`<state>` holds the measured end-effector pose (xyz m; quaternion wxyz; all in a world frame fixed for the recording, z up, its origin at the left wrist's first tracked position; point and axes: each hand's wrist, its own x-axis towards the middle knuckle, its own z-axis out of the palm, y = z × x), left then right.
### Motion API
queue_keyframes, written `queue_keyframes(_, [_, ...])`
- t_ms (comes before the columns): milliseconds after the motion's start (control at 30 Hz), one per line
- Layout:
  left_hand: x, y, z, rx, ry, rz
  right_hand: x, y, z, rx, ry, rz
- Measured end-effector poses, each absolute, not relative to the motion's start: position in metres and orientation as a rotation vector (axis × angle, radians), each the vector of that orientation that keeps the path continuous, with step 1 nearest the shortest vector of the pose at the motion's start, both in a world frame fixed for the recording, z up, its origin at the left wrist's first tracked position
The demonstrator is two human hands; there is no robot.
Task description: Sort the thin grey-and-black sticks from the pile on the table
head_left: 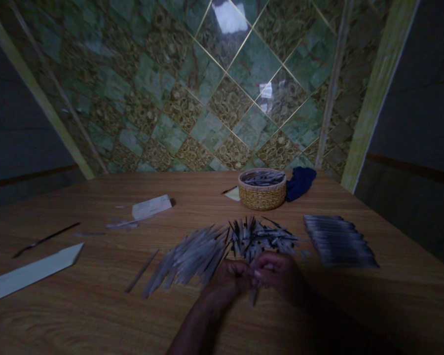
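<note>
Table (96,320) backed by tiled wall (207,98); skinny stick (253,297) pinched by left hand (232,273) and right hand (277,273), fingers closed, right edge (390,225) well away.

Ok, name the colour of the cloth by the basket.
The cloth is dark blue; head view.

On my screen, far from the table (107,320), I can't read any words or numbers. The pale box (152,207), left of the middle of the picture, is too dim and blurry for me to make out any print.
</note>
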<state>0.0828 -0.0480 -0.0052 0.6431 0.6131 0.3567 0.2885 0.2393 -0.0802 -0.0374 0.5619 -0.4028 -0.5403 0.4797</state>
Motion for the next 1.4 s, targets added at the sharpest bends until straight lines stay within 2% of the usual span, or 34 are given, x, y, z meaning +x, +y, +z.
queue_keyframes(133, [0.081, -0.042, -0.006, 1.216, 0.897, 0.825, 0.239, -0.081, -0.041, -1.033, -1.186, 1.047])
queue_keyframes(400, [0.071, -0.034, 0.004, 1.077, 0.883, 1.096, 0.227, -0.083, -0.056, -1.115, -1.236, 1.192])
queue_keyframes(867, [0.081, -0.043, 0.008, 1.28, 0.862, 1.004, 0.221, -0.088, -0.055, -1.182, -1.256, 1.148])
queue_keyframes(1100, [0.082, -0.043, -0.004, 1.552, 0.853, 0.901, 0.234, -0.087, -0.057, -1.378, -1.734, 0.557])
queue_keyframes(1400, [0.09, -0.047, -0.021, 1.677, 0.813, 0.821, 0.241, -0.086, -0.068, -1.555, -1.801, 0.66])
